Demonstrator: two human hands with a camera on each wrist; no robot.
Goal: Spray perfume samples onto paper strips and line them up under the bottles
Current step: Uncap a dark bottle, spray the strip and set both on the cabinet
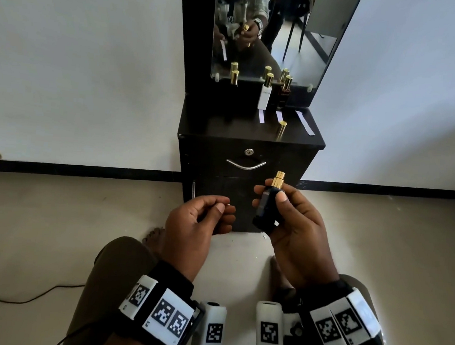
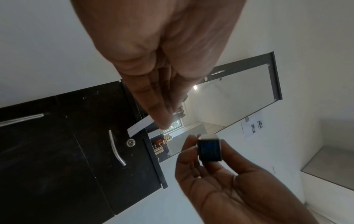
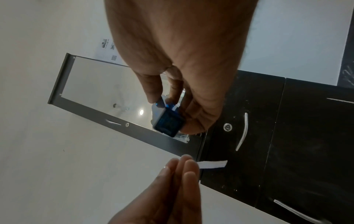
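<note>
A paper strip (image 2: pixel 138 127) is pinched at the fingertips of the left hand (image 1: pixel 197 219). Just right of it, a dark uncapped bottle (image 1: pixel 269 205) is grasped upright in the right hand (image 1: pixel 295 230). Beyond the fingers, three strips (image 1: pixel 261 116) are already laid on the cabinet top (image 1: pixel 219 125); this spray seems outstanding. The held strip is plainly shown only in the wrist views.

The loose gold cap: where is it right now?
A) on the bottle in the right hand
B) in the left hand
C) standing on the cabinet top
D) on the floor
C: the gold cap stands on the cabinet top, while the bottle in the right hand shows a bare sprayer.
</note>
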